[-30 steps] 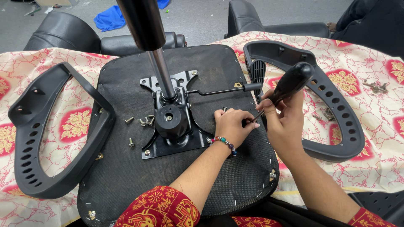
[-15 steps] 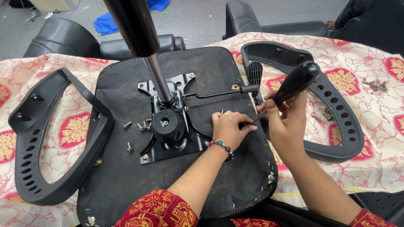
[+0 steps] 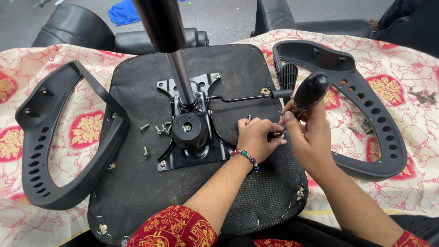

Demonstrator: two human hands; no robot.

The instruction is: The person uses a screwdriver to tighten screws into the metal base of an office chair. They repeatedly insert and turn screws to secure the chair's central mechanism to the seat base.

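Note:
An upturned black chair seat lies on a patterned cloth, with a black metal tilt mechanism and a gas cylinder standing up from it. My right hand grips the black handle of a screwdriver, tip angled down to the seat near the mechanism's right edge. My left hand, wearing a beaded bracelet, pinches at the screwdriver's tip; the small part there is hidden by fingers. Several loose screws lie left of the mechanism.
One black perforated armrest lies left of the seat, another to the right. More screws sit on the cloth at far right. A lever rod sticks out toward the right. Black chair parts lie on the floor beyond.
Both hands stay at the same spot by the mechanism's right edge. The screwdriver handle has tilted slightly more upright. The view shifted a little.

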